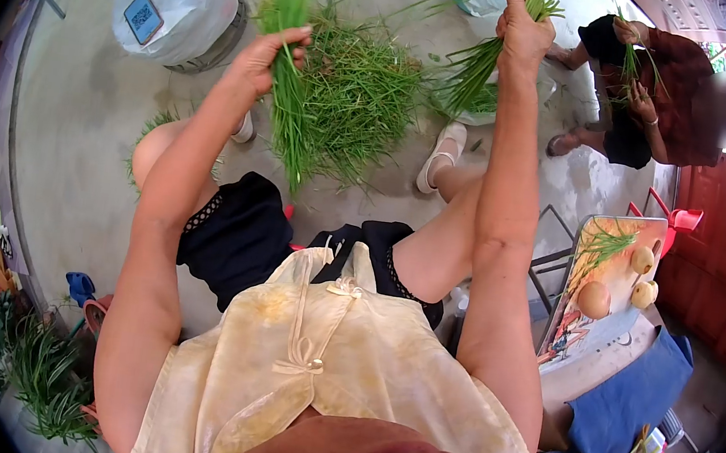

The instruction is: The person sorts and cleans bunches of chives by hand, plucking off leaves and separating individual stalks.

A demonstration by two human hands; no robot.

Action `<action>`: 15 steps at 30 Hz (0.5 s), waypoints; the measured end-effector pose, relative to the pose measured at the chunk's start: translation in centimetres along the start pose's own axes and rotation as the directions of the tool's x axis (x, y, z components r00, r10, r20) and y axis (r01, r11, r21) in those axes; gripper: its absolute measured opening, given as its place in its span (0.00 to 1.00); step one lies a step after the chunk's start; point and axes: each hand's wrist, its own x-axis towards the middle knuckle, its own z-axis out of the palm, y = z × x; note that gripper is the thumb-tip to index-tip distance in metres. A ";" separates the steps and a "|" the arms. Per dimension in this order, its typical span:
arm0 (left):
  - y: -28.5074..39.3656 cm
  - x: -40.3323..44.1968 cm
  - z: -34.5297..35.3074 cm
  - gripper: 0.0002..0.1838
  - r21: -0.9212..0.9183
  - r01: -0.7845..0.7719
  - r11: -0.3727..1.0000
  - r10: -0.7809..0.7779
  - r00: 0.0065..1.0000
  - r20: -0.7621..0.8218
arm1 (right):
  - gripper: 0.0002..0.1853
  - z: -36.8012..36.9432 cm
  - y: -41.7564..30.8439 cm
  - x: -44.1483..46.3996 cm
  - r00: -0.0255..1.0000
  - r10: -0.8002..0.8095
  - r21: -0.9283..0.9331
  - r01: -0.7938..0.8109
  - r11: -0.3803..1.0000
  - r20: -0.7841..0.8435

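My left hand (pixel 266 59) is closed around a bunch of long green stalks (pixel 286 115), whose blurred upper end sticks up past my fingers and whose other end hangs down. Raised at the upper right, my right hand (pixel 525 35) grips a second bunch of green stalks (pixel 474 74), its ends fanning out on both sides of the fist. Between the two hands, a loose heap of green stalks and trimmings (pixel 360 96) lies on the concrete floor. More greens (pixel 482 100) rest on a plastic bag below my right hand.
A bucket covered in white plastic (pixel 177 13) bears a phone-like card with a QR code (pixel 143 18). Another person (pixel 683 93) handles stalks at the upper right. A small table (pixel 618 229) with round produce (pixel 594 299) stands at right. Leafy plants (pixel 50 379) are at lower left.
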 end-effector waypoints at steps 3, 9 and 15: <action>0.5 0.6 -1.7 0.09 0.055 -0.057 0.997 0.061 0.995 -0.075 | 0.08 -0.7 0.2 0.1 1.000 -0.009 -0.073 0.011 0.997 0.018; 0.7 -1.0 2.5 0.14 0.070 -0.090 0.993 0.084 0.993 0.086 | 0.08 1.5 -1.2 -2.7 0.919 0.226 -0.061 -0.218 0.974 0.324; -0.5 -1.2 6.4 0.13 0.175 -0.286 0.942 0.262 0.954 0.146 | 0.11 6.2 1.5 -6.9 0.831 0.351 -0.185 -0.299 0.936 0.432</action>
